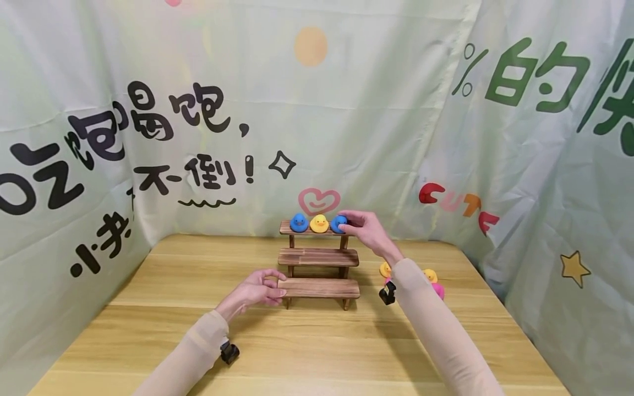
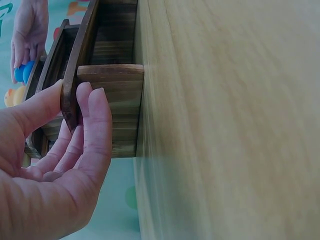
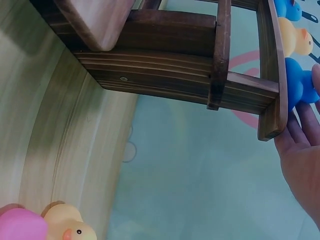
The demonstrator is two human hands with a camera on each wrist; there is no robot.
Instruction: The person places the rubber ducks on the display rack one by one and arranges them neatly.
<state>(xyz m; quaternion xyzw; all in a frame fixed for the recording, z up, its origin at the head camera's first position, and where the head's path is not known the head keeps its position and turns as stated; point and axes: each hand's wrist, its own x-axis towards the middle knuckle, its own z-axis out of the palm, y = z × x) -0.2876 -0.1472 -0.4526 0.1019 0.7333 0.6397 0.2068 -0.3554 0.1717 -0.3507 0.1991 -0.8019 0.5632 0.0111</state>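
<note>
A three-step wooden stand [image 1: 318, 287] stands on the table. Along its top step sit a blue rubber duck [image 1: 299, 223] at the left, a yellow rubber duck [image 1: 319, 223] in the middle and a second blue rubber duck [image 1: 339, 223] at the right end. My right hand [image 1: 365, 228] holds that right-hand blue duck, which rests on the step. With my left hand [image 1: 258, 288] I pinch the left end of the lowest step; in the left wrist view the thumb lies above the board [image 2: 71, 80] and the fingers below it.
Right of the stand lie more rubber ducks, a yellow one [image 1: 385, 269], another yellow one [image 1: 430, 275] and a pink one [image 1: 438, 290], partly hidden by my right forearm. A printed cloth [image 1: 257, 66] hangs behind the wooden table [image 1: 317, 352] and along both sides.
</note>
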